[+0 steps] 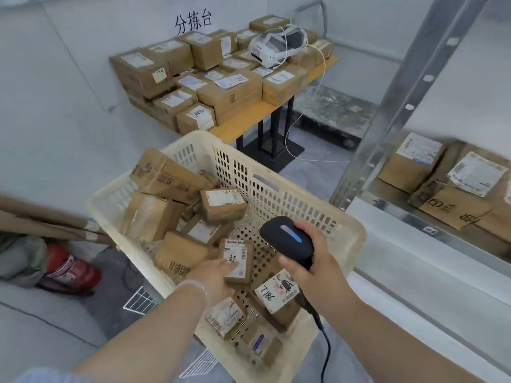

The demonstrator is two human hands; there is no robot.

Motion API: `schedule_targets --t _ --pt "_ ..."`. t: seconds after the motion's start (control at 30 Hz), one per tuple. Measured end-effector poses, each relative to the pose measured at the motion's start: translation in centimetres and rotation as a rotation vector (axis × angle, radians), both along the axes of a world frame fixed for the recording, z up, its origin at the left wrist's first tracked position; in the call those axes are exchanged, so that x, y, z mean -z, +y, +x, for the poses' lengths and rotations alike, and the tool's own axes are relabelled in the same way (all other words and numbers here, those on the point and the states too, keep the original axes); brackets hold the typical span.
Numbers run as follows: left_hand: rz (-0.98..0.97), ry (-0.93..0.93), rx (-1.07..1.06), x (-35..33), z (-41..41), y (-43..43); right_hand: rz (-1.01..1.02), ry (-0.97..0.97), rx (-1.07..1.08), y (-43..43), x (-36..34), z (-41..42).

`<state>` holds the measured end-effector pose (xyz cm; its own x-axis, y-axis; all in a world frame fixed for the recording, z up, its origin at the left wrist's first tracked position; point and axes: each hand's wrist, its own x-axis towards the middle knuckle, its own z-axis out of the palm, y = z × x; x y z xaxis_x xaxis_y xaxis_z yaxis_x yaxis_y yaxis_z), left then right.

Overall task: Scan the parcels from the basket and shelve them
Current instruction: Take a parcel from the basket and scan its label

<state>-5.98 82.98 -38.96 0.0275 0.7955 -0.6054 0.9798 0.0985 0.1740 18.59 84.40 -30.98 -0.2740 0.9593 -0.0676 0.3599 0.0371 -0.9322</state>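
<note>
A cream plastic basket [298, 194] sits on the floor in front of me, holding several brown cardboard parcels with white labels. My left hand [214, 275] reaches into it and grips a small labelled parcel [237, 261] from its left side. Just to the right, over the basket, my right hand [312, 261] holds a black corded barcode scanner [287, 237] with its head aimed toward that parcel. Another parcel marked with handwritten digits [276, 295] lies under the scanner. The metal shelf [414, 217] stands at right with parcels on it.
A yellow sorting table [249, 125] at the back carries many boxes and a white label printer [276, 47]. A red fire extinguisher [72, 269] lies on the floor at left beside flat cardboard. The shelf's upright post [409, 87] rises at right.
</note>
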Motion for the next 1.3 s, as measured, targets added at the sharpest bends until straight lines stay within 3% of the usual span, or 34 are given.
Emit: schedule_targets --t 0.17,0.4,0.67,0.87,1.07,1.3 --pt "-0.126 0.222 0.318 2.2 -0.7 1.7 -0.043 -0.052 -0.005 0.6 2.0 -2.0" --pt "-0.263 0.241 0.27 2.2 -0.6 3.4 -0.108 -0.111 0.017 1.2 3.4 -2.7" --pt "-0.116 -0.13 -0.127 -0.6 -1.9 3.6 -0.134 -0.073 0.156 0.6 2.4 -0.5" --pt "0.112 -0.4 -0.377 -6.2 -2.5 4.2 -0.128 0.046 0.209 -0.2 0.7 2.1" --pt "0.337 -0.69 -0.464 -11.2 2.2 2.7 0.013 0.019 0.158 -2.4 -1.9 5.9" --pt "0.53 -0.787 -0.418 -15.8 10.2 0.4 0.151 0.0 0.079 -6.2 -6.9 13.4"
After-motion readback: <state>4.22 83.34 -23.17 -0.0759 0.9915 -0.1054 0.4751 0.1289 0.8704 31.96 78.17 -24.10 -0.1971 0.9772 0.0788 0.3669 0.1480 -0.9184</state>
